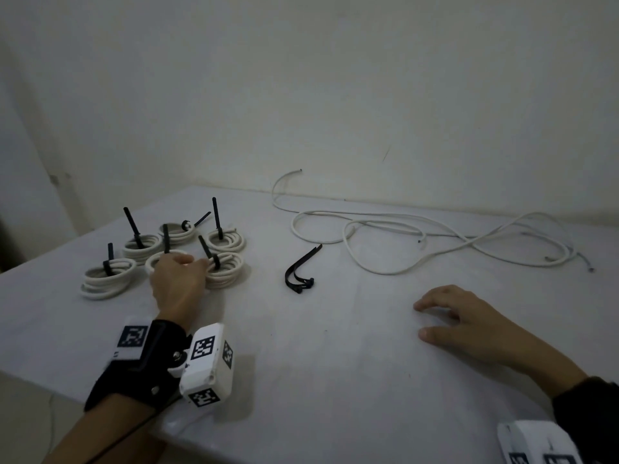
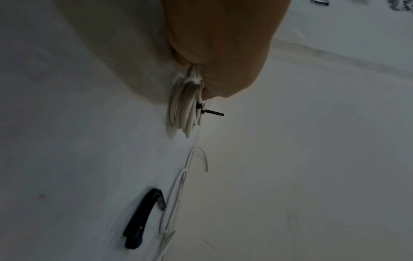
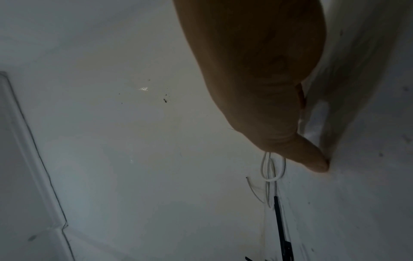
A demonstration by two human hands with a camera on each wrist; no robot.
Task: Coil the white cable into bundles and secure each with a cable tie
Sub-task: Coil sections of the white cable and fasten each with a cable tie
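Observation:
Several coiled white bundles [image 1: 107,279], each with a black tie sticking up, stand in a cluster at the table's left. My left hand [image 1: 196,262] lies over the front middle bundle [image 1: 153,261], fingers curled round it, fingertips against the neighbouring bundle [image 1: 227,271]. The left wrist view shows coils [image 2: 185,109] right under my palm [image 2: 223,53]. The loose white cable [image 1: 385,272] sprawls at the back right. My right hand [image 1: 425,319] rests on the table, fingers relaxed, holding nothing; its thumb [image 3: 319,166] touches the surface.
Two spare black cable ties [image 1: 303,257] lie curved mid-table between my hands, also seen from the wrists [image 2: 140,213] [image 3: 279,226]. The white table [image 1: 335,380] meets a pale wall behind. One cable end rises against the wall.

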